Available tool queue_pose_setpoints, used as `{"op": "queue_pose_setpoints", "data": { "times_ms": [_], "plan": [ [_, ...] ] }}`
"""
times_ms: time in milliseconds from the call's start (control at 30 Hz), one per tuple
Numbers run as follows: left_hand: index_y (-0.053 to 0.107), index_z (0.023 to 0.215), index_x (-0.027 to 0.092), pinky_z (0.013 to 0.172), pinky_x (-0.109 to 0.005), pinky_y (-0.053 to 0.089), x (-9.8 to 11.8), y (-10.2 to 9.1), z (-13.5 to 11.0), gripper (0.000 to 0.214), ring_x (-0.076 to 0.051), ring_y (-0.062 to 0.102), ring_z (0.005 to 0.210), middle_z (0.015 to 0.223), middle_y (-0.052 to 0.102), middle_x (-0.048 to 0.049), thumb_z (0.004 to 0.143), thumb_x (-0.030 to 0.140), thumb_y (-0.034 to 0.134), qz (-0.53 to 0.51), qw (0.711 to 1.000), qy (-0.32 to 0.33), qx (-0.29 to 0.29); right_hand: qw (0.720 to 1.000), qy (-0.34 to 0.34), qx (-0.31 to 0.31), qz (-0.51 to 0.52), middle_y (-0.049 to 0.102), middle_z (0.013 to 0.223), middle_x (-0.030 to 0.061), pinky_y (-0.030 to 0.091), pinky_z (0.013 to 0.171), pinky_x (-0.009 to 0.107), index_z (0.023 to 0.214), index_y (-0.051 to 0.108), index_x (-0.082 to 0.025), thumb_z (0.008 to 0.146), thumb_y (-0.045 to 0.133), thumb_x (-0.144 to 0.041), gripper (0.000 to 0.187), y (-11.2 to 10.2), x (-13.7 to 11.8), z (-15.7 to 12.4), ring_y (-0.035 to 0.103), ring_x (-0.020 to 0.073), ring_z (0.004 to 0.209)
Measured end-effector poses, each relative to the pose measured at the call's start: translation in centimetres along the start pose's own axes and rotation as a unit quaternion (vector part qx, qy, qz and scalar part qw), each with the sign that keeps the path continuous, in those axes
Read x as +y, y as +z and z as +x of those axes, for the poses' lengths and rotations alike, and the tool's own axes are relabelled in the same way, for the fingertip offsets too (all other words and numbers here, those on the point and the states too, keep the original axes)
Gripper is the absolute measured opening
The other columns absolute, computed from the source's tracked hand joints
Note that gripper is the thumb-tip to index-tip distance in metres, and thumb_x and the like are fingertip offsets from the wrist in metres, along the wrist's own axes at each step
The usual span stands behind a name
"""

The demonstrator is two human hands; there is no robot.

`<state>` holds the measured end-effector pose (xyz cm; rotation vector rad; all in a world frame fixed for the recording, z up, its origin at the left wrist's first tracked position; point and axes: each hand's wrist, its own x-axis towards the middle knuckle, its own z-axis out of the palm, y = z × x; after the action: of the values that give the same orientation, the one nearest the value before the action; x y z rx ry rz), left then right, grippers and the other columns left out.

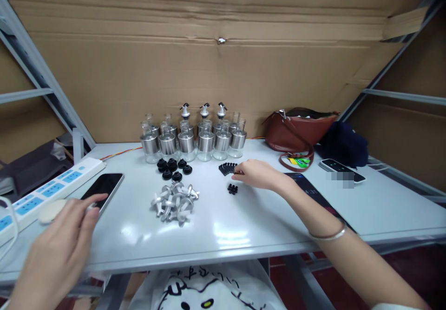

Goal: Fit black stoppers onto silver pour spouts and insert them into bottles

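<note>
My right hand [258, 175] reaches over the tabletop with its fingertips pinched at the right end of a row of small flat black flaps [227, 168]. Whatever is between those fingertips is too small to name. Just in front of them lies a little cluster of black plugs [232, 188]. On the left, my left hand [64, 242] has its index finger stretched over a dark-screened phone [108, 187], thumb apart. Between the hands are a pile of silvery pourer spouts [174, 203] and several black ribbed stoppers [172, 165].
Glass bottles with metal sleeves [186, 141] stand in rows at the back, three topped with pourers [204, 110]. A power strip [52, 191] lies at left. At right are a brown bag [299, 131], a dark cap [343, 145], a white-edged device [341, 169] and a dark tablet-like screen [315, 196].
</note>
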<state>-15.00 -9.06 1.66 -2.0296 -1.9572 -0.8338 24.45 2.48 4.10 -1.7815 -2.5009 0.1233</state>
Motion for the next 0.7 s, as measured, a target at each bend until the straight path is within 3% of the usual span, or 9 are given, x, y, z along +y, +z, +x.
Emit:
{"op": "queue_pose_setpoints", "data": {
  "times_ms": [133,233,467,600,633,700],
  "plan": [
    [0.052,0.119,0.024,0.076,-0.028,0.049,0.0,3.5,-0.8,0.045,-0.021,0.061,0.099,0.104,0.060,-0.0031,0.093,0.049,0.026,-0.055,0.997,-0.029,-0.043,0.996,-0.018,-0.051,-0.069,0.059,0.056,0.0045,0.027,0.049,0.026,0.054,0.061,-0.021,0.074,0.062,-0.025,0.021,-0.4,0.2,1.1,0.055,0.0166,0.054],
    [0.054,0.118,0.023,0.073,-0.025,0.049,-0.3,5.0,-1.4,0.046,-0.020,0.062,0.098,0.102,0.062,-0.0039,0.091,0.051,0.030,-0.083,0.993,-0.017,-0.082,0.993,-0.030,-0.091,-0.075,0.055,0.049,0.0027,0.027,0.048,0.025,0.046,0.056,-0.020,0.067,0.065,-0.020,0.023,-0.3,0.0,1.9,0.052,0.0147,0.049],
    [0.058,0.111,0.023,0.075,-0.026,0.049,0.3,5.2,-1.4,0.045,-0.021,0.063,0.096,0.099,0.064,-0.0045,0.090,0.052,0.030,-0.093,0.991,-0.009,-0.095,0.988,-0.031,-0.140,-0.065,0.048,0.043,-0.0020,0.027,0.043,0.024,0.049,0.058,-0.020,0.063,0.066,-0.016,0.016,-0.4,-0.6,2.4,0.042,0.0107,0.039],
    [0.058,0.109,0.023,0.075,-0.026,0.048,0.3,5.1,-1.3,0.043,-0.021,0.063,0.095,0.101,0.064,-0.0042,0.090,0.052,0.032,-0.098,0.991,-0.015,-0.093,0.982,-0.012,-0.185,-0.022,0.054,0.047,-0.0014,0.031,0.042,0.024,0.066,0.065,-0.020,0.076,0.059,-0.034,0.018,-2.5,0.5,2.4,0.046,0.0107,0.036],
    [0.058,0.107,0.023,0.074,-0.026,0.048,0.3,5.1,-1.2,0.043,-0.020,0.063,0.093,0.101,0.064,-0.0042,0.090,0.052,0.033,-0.100,0.991,-0.018,-0.089,0.984,-0.002,-0.178,0.002,0.058,0.052,0.0003,0.033,0.044,0.024,0.072,0.066,-0.020,0.081,0.054,-0.039,0.024,-3.4,0.9,2.3,0.049,0.0115,0.039],
    [0.059,0.102,0.022,0.068,-0.026,0.048,0.3,5.1,-1.1,0.041,-0.019,0.064,0.082,0.098,0.065,-0.0042,0.088,0.053,0.035,-0.100,0.992,-0.028,-0.078,0.994,-0.019,-0.103,0.029,0.064,0.067,0.0040,0.037,0.050,0.024,0.076,0.066,-0.019,0.084,0.049,-0.042,0.029,-5.4,1.5,1.6,0.055,0.0136,0.052]
  ]
}}
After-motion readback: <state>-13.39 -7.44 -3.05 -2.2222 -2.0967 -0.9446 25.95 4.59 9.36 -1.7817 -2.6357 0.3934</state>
